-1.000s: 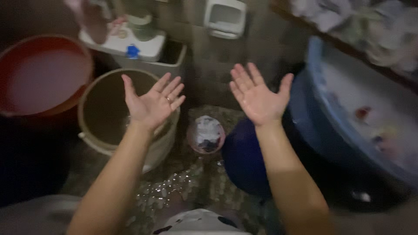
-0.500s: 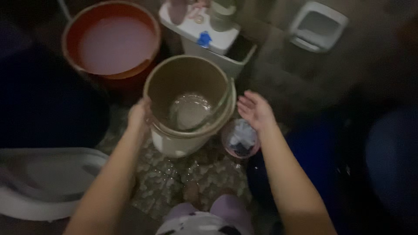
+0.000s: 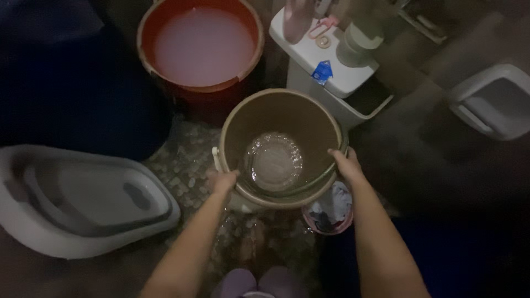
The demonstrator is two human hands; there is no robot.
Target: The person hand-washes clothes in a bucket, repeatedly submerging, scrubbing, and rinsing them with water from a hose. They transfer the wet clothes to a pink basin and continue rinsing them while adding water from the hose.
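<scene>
1. Bucket (image 3: 282, 146), the tan one, stands on the pebbled floor (image 3: 185, 165) right in front of me, a little water pooled and rippling at its bottom.
2. My left hand (image 3: 222, 181) now closes on the near-left rim; a second ago it was raised in the air, palm open and empty.
3. My right hand (image 3: 345, 164) has come down as well and wraps the right rim, thumb inside, fingers outside (both grips look firm, though the light is poor).
4. So the change is plain: open, free hands have become two closed grips on the bucket, and my view has swung left and down over it.
5. Behind it sits a red tub (image 3: 201, 44) of cloudy pink water, well apart from my hands.
6. Just beside my right wrist is a small pink bowl (image 3: 330, 212) with cloth in it.
7. A white basin (image 3: 83, 201) lies off to my left.
</scene>
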